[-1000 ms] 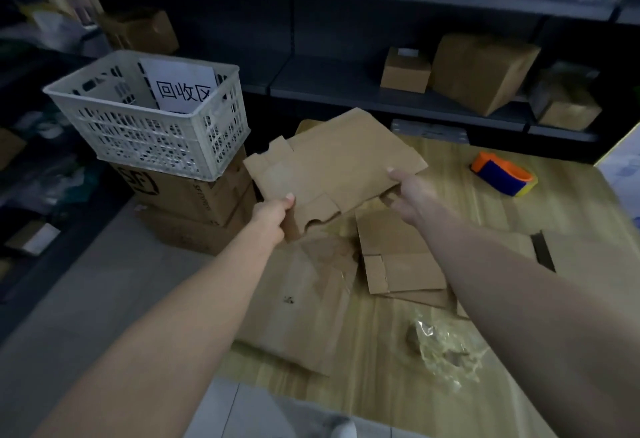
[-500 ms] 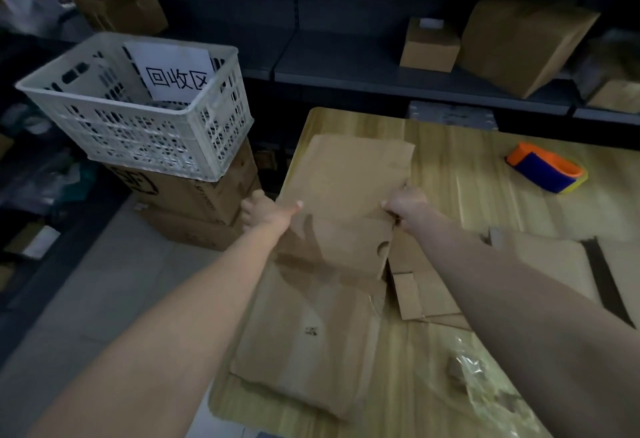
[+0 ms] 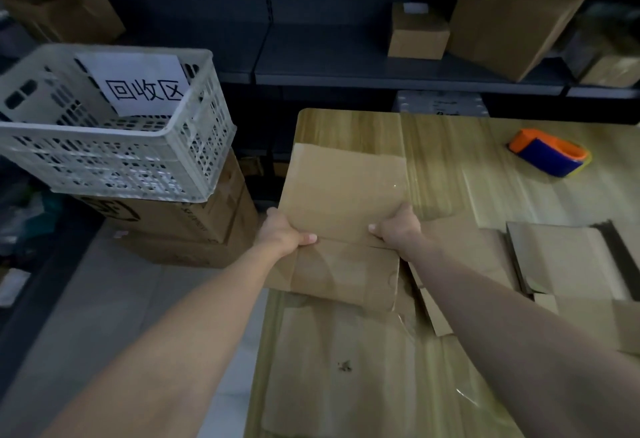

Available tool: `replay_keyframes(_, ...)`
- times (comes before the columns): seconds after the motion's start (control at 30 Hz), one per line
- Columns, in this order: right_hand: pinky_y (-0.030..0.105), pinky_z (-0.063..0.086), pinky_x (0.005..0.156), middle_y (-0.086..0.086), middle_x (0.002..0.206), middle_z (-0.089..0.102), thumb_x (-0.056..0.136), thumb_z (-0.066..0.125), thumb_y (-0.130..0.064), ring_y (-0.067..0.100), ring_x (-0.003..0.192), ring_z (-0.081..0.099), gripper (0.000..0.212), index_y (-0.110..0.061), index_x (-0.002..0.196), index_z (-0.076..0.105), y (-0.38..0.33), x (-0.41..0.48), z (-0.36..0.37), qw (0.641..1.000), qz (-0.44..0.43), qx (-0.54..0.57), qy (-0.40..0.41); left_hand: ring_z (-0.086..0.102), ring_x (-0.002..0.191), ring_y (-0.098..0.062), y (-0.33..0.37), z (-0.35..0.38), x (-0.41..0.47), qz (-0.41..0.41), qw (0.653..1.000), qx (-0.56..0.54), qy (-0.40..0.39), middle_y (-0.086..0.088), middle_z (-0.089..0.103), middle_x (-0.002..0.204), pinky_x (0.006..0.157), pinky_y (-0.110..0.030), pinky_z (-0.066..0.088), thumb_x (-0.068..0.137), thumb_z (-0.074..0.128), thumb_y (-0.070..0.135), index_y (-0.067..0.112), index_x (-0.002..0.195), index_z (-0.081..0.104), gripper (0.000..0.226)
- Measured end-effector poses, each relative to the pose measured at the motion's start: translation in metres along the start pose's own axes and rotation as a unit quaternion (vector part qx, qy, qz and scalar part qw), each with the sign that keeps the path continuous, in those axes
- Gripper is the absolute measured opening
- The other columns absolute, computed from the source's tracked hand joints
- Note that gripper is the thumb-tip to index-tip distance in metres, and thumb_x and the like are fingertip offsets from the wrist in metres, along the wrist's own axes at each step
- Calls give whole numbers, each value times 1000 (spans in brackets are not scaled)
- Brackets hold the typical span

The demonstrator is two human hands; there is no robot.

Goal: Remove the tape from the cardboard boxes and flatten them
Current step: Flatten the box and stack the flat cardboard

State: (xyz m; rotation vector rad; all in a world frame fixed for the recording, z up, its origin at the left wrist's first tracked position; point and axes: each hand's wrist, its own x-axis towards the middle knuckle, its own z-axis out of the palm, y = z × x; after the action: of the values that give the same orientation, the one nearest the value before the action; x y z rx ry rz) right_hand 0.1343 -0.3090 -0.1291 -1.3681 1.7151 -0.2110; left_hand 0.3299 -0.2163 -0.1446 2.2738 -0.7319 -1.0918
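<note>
Wooden bench [image 3: 346, 126] in a dim storeroom carries a flattened cardboard box [image 3: 343, 192] at its left edge. The left hand [image 3: 280, 233] and right hand [image 3: 398, 228] each clamp its middle crease, thumbs on top. More flat cardboard [image 3: 346, 368] lies underneath. A tape dispenser [image 3: 549, 152] sits far right and a white crate [image 3: 194, 147] left.

Tabletop [image 3: 467, 160] free ahead; crate [image 3: 104, 167] blocks left.
</note>
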Motion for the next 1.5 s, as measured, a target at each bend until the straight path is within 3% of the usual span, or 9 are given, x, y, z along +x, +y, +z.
replay_keyframes(0.1, 33, 42, 95, 15, 131, 52, 83, 73, -18, 33, 121, 51, 64, -6, 133, 35, -17, 6, -4, 997, -63, -5, 44, 49, 119, -28, 4, -1, 12, 10, 999, -43, 9, -12, 50, 131, 100, -40, 42, 68, 84, 30, 7, 132, 31, 86)
replay_keyframes(0.23, 35, 38, 102, 17, 143, 31, 82, 73, -19, 33, 123, 46, 80, -12, 145, 25, -33, 29, -3, 996, -83, -37, 8, 45, 125, -30, 18, -4, 35, 44, 995, -73, 48, -12, 44, 138, 100, -39, 39, 74, 80, 20, 8, 142, 22, 91)
replay_keyframes(0.47, 41, 30, 112, 13, 152, 22, 84, 71, -32, 31, 139, 27, 90, -8, 150, 16, -25, 69, 16, 975, -103, -174, -91, 40, 126, -34, 11, 13, 74, 18, 999, 43, -5, -14, 37, 138, 105, -48, 37, 67, 82, 40, 19, 142, 23, 98)
replay_keyframes(0.6, 43, 9, 118, 8, 159, -12, 84, 66, -46, 32, 147, -5, 103, -13, 153, -3, -12, 79, 37, 944, -110, -296, -92, 25, 134, -34, 9, 24, 82, 9, 985, 172, -10, -11, 21, 147, 108, -48, 31, 71, 75, 51, 28, 148, 12, 103)
replay_keyframes(0.77, 43, 3, 118, 9, 158, -21, 90, 62, -38, 31, 146, -13, 98, -12, 153, -8, 3, 87, 59, 937, -108, -327, -62, 33, 124, -34, 6, 36, 87, 23, 975, 220, 10, -11, 23, 136, 102, -43, 35, 77, 73, 41, 22, 147, 16, 92)
replay_keyframes(1.07, 37, 14, 118, 16, 158, -6, 79, 75, -33, 35, 146, 2, 106, -8, 152, 3, -7, 95, 60, 960, -81, -267, -15, 31, 134, -34, 12, 38, 93, -32, 989, 141, 24, -16, 30, 145, 109, -42, 31, 72, 80, 34, 11, 151, -1, 115)
replay_keyframes(1.17, 35, 32, 111, 17, 151, 28, 76, 78, -32, 33, 138, 31, 99, -2, 149, 16, -20, 99, 51, 982, -60, -181, -3, 46, 124, -31, 14, 25, 95, -60, 996, 55, 20, -15, 46, 137, 104, -42, 40, 60, 87, 34, 6, 141, 29, 103)
replay_keyframes(1.27, 31, 47, 91, 14, 127, 56, 77, 79, -25, 30, 118, 55, 69, 0, 131, 43, -33, 94, 34, 997, -63, -51, 2, 54, 114, -30, 13, 7, 103, -40, 998, -23, 48, -11, 53, 130, 97, -44, 47, 46, 89, 39, 10, 129, 46, 98)
replay_keyframes(1.5, 34, 47, 98, 14, 130, 55, 79, 76, -26, 29, 119, 55, 70, 1, 134, 42, -46, 28, 1, 998, -51, -21, 5, 53, 119, -30, 39, -31, 16, -20, 998, -63, 8, -13, 54, 133, 100, -43, 46, 63, 87, 26, 3, 134, 44, 86)
